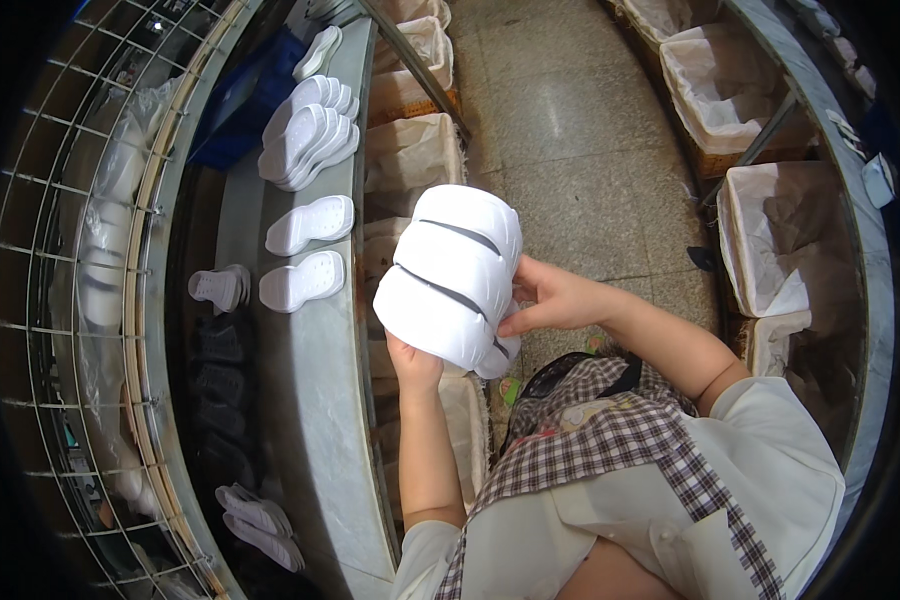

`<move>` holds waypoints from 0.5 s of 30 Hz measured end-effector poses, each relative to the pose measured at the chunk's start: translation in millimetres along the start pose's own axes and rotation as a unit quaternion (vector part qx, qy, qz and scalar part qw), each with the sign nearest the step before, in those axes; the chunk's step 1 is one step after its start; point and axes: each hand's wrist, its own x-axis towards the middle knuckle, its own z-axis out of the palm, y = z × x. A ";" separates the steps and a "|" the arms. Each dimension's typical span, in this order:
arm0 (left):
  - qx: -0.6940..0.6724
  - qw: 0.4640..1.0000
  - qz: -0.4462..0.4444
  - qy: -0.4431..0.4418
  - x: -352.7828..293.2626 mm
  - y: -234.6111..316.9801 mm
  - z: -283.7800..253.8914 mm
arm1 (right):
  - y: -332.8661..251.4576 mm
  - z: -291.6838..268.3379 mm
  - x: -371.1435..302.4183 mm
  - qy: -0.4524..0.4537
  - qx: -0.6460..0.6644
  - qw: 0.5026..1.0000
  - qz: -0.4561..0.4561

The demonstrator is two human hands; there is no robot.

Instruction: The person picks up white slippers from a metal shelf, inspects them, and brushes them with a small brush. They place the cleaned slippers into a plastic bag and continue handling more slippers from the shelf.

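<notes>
Both my hands hold a stack of white, rounded shoe pieces (445, 265) in front of me, beside the left shelf. Dark gaps show between the layers of the stack. My left hand (415, 365) is closed on its lower left side, with most of the fingers hidden beneath it. On the right side, my right hand (550, 297) grips the stack's edge, thumb and fingers bent against it. Single white soles (305, 282) and a layered pile of white soles (308, 145) lie on the shelf to the left of my hands.
The grey shelf (325, 430) runs along my left, with a wire mesh (45, 325) beyond it. Dark soles (225, 390) lie lower behind the shelf. Cloth-lined baskets (765, 235) line the right side of the tiled aisle (580, 130); more stand under the left shelf.
</notes>
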 end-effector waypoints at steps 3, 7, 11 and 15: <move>0.042 0.999 -0.017 0.005 0.1 -2.7 -3.7 | -0.3 -0.5 -1.8 0.009 -0.019 1.000 -0.007; 0.023 0.998 -0.052 -0.016 6.3 4.0 6.6 | 1.4 -0.6 -0.5 0.006 -0.042 0.999 -0.022; -0.056 0.980 -0.068 0.178 3.6 15.5 38.5 | 2.9 -5.5 9.6 0.072 -0.286 0.928 -0.229; -0.275 0.902 -0.333 0.004 -2.3 36.7 26.2 | 3.6 -17.2 16.2 0.042 -0.331 0.892 -0.304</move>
